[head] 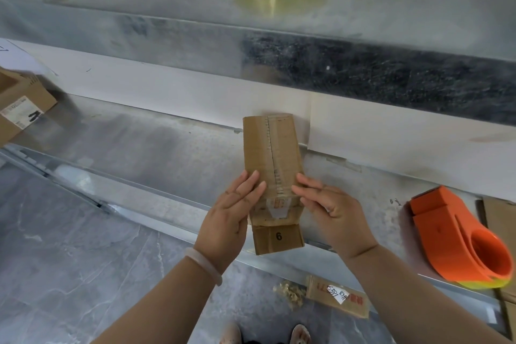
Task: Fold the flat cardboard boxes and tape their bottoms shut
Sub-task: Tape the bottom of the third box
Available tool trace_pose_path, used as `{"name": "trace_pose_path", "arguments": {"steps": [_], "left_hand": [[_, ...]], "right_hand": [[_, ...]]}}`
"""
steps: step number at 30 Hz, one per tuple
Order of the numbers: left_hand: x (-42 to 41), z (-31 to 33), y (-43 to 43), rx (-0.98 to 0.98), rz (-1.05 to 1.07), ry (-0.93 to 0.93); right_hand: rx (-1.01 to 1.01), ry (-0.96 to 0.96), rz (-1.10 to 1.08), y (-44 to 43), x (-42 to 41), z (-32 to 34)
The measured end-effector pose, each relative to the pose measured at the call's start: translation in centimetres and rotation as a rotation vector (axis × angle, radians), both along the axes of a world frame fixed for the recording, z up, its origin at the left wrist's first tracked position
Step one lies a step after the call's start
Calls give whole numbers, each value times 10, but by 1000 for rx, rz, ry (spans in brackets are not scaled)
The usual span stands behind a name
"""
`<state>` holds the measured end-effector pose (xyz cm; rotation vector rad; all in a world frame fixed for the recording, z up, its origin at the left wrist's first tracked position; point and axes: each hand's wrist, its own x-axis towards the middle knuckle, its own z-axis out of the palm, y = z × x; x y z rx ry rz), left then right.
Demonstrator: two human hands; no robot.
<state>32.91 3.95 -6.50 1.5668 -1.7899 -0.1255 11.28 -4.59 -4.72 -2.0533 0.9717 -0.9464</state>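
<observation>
Far left on the desk (156,148): open carton (19,112). Centre, held over the desk's near edge: flat box (272,153), marked 6, seam towards me, with my left hand (231,212) laying straight fingers across its left side and my right hand (332,212) touching its right edge with straight fingertips. Right, on the desk: orange tape dispenser (458,243).
</observation>
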Motion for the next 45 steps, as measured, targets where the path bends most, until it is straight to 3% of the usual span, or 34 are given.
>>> {"name": "trace_pose_path", "arguments": {"steps": [4,7,10,13,15,21,26,30,36,41,45], "left_hand": [[0,3,-1,63,10,-30],[-2,15,3,83,-4,57],[-4,30,1,136,47,286],[-15,46,-7,430,121,692],[-28,48,-10,521,107,921],[-42,43,-14,586,102,1115],[-36,41,-14,634,87,1147],[-32,40,-1,570,74,1018],[-31,38,25,376,476,1024],[-48,40,40,398,330,823],[-56,40,42,482,253,939]], "right_hand": [[42,28,23,0,-3,4],[22,119,-11,6,-3,11],[142,113,-83,17,-3,19],[300,144,-150,26,-2,30],[417,114,-161,30,1,37],[599,29,-103,37,15,42],[673,-45,-121,38,18,40],[668,-112,-201,33,16,41],[691,-84,-247,30,15,36],[633,-208,-456,34,12,29],[692,-260,-474,35,14,25]]}}
